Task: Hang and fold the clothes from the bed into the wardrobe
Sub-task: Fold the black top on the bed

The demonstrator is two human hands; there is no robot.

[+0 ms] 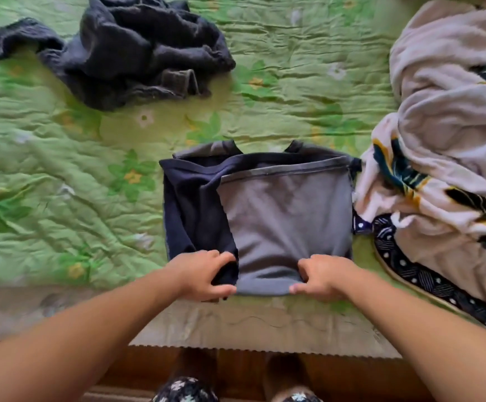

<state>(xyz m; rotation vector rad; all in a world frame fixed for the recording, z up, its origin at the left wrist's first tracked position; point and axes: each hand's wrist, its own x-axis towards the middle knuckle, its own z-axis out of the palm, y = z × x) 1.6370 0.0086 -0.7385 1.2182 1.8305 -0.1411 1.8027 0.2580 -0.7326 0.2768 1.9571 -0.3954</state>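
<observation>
Folding was the step in hand. A grey-and-navy garment [282,216] lay half-folded at the middle of the bed's [62,198] near edge. The left grip [207,274] and right grip [321,275] each pinched its near hem. The next move likely called for carrying that hem evenly toward the far edge, layers aligned. A dark crumpled garment [137,50] waited far-left.

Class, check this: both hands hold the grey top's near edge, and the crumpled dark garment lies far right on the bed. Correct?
No: the head view shows the dark garment far left. Left hand and right hand do hold the grey top by its near edge.
</observation>
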